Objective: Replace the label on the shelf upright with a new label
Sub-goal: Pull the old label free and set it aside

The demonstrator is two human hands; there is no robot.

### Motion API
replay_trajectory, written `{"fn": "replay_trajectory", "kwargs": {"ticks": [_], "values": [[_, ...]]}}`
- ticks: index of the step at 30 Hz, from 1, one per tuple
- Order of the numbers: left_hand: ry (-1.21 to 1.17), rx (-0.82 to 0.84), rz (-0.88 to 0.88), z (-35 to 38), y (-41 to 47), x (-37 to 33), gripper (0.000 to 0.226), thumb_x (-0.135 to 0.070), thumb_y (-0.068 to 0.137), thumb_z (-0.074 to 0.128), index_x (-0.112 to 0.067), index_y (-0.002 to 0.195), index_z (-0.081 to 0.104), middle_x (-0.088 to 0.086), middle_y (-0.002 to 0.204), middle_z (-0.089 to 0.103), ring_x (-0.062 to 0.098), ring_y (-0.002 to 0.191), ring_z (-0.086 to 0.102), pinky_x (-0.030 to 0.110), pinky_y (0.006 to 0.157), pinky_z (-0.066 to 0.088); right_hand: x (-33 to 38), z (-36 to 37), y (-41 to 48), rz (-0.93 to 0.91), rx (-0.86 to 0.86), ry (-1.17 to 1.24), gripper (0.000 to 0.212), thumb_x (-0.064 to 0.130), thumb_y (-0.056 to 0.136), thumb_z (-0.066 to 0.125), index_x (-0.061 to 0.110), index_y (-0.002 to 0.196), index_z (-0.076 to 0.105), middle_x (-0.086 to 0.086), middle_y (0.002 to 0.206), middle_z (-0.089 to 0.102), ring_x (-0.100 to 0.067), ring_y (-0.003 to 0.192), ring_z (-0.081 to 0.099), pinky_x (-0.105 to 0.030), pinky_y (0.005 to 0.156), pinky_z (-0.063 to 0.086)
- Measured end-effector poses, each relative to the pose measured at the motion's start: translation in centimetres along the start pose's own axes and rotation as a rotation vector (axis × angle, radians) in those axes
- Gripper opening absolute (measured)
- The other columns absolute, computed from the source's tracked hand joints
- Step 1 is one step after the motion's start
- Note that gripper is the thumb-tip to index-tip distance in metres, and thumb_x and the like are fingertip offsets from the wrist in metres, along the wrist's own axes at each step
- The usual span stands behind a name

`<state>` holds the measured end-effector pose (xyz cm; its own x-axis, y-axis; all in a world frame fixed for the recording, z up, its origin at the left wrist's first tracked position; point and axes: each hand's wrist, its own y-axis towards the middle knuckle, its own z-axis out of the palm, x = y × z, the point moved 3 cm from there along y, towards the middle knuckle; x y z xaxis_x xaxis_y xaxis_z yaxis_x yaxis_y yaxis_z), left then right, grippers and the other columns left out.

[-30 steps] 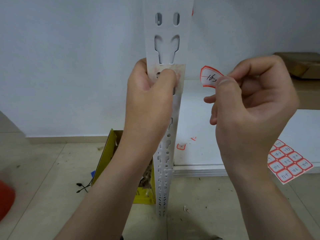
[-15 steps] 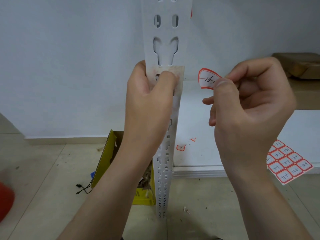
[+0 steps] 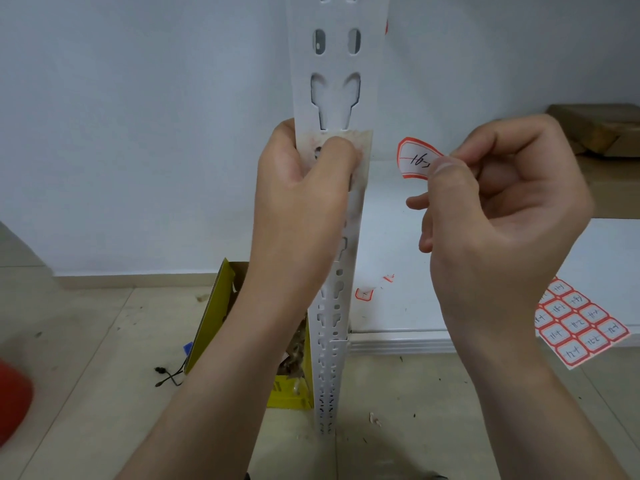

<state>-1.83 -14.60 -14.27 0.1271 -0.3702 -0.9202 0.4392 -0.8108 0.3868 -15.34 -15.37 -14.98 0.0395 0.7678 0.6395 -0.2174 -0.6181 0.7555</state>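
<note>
Fingers of the left hand (image 3: 304, 202) wrap the white shelf upright (image 3: 337, 84), its thumb pressing a stained patch of old label residue (image 3: 362, 147). Beside it, apart, the right hand (image 3: 498, 216) pinches a red-bordered new label (image 3: 414, 161) in a closed grip.
</note>
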Motion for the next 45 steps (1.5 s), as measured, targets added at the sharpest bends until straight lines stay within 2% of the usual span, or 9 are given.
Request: {"fn": "replay_trajectory", "kwargs": {"ticks": [3,8,13,16,24,32,37,41,45], "values": [[0.030,0.002,0.013,-0.1,0.0,-0.2,0.017,-0.008,0.096,0.053,-0.011,0.080,0.050,-0.001,0.068,0.048,0.008,0.059,0.046,0.015,0.051,0.042,0.1,0.1,0.0,0.005,0.000,0.001,0.016,0.010,0.087,0.059,0.022,0.081,0.050,-0.018,0.063,0.048,-0.037,0.044,0.048,-0.048,0.047,0.046],[0.025,-0.012,-0.011,0.0,0.1,-0.2,0.017,-0.006,0.095,0.052,-0.012,0.079,0.048,-0.002,0.067,0.046,0.009,0.059,0.045,0.016,0.049,0.042,0.1,0.0,-0.1,-0.013,0.014,-0.007,0.019,0.007,0.087,0.058,0.024,0.082,0.050,-0.015,0.063,0.049,-0.033,0.044,0.049,-0.047,0.047,0.046],[-0.002,-0.002,-0.024,0.1,0.0,-0.1,0.014,-0.005,0.096,0.051,-0.010,0.082,0.052,0.017,0.074,0.054,0.012,0.064,0.052,0.020,0.052,0.045,0.0,-0.1,-0.1,-0.004,0.012,-0.001,0.019,0.008,0.087,0.059,0.024,0.081,0.050,-0.017,0.063,0.047,-0.032,0.044,0.048,-0.048,0.048,0.047],[-0.009,-0.001,0.018,0.0,0.0,-0.2,0.025,-0.003,0.097,0.051,-0.014,0.074,0.046,-0.005,0.061,0.044,0.005,0.053,0.042,0.014,0.048,0.039,0.0,0.0,-0.1,-0.009,0.016,-0.007,0.019,0.008,0.087,0.059,0.024,0.082,0.050,-0.016,0.063,0.048,-0.032,0.044,0.048,-0.048,0.047,0.047],[-0.014,0.013,0.072,0.2,-0.1,-0.2,0.010,-0.008,0.089,0.049,-0.009,0.079,0.048,-0.008,0.061,0.045,0.003,0.053,0.043,0.014,0.049,0.041,0.0,0.4,-0.3,-0.001,0.008,0.001,0.017,0.011,0.087,0.060,0.024,0.081,0.050,-0.017,0.063,0.048,-0.033,0.043,0.046,-0.048,0.047,0.047],[0.012,0.088,0.056,-0.5,0.3,0.6,0.032,0.005,0.094,0.043,-0.019,0.072,0.043,-0.018,0.052,0.049,-0.002,0.049,0.047,0.009,0.046,0.038,-0.2,0.2,-0.1,-0.013,0.009,-0.001,0.018,0.009,0.087,0.059,0.024,0.081,0.051,-0.012,0.061,0.048,-0.033,0.044,0.048,-0.047,0.047,0.047],[0.002,0.179,0.178,-1.9,1.0,1.1,0.019,-0.006,0.085,0.043,-0.017,0.084,0.058,-0.007,0.076,0.063,0.007,0.070,0.058,0.016,0.060,0.048,-0.2,0.2,0.0,-0.018,0.007,0.008,0.019,0.008,0.086,0.058,0.024,0.081,0.051,-0.011,0.061,0.047,-0.031,0.045,0.048,-0.047,0.048,0.047],[0.018,0.225,0.226,-2.7,1.0,1.5,0.018,-0.006,0.097,0.054,-0.012,0.109,0.065,-0.010,0.094,0.075,0.005,0.090,0.074,0.019,0.077,0.058,-0.2,0.3,0.0,-0.025,0.009,0.012,0.019,0.007,0.087,0.058,0.024,0.081,0.051,-0.009,0.060,0.047,-0.032,0.045,0.050,-0.047,0.048,0.047],[0.052,0.200,0.253,-3.0,1.1,1.7,0.016,-0.012,0.098,0.063,-0.015,0.114,0.067,-0.009,0.101,0.078,0.009,0.098,0.077,0.024,0.084,0.061,-0.2,0.4,-0.1,-0.025,0.011,0.011,0.019,0.007,0.087,0.058,0.024,0.082,0.051,-0.011,0.062,0.048,-0.030,0.045,0.049,-0.047,0.048,0.047]]}}
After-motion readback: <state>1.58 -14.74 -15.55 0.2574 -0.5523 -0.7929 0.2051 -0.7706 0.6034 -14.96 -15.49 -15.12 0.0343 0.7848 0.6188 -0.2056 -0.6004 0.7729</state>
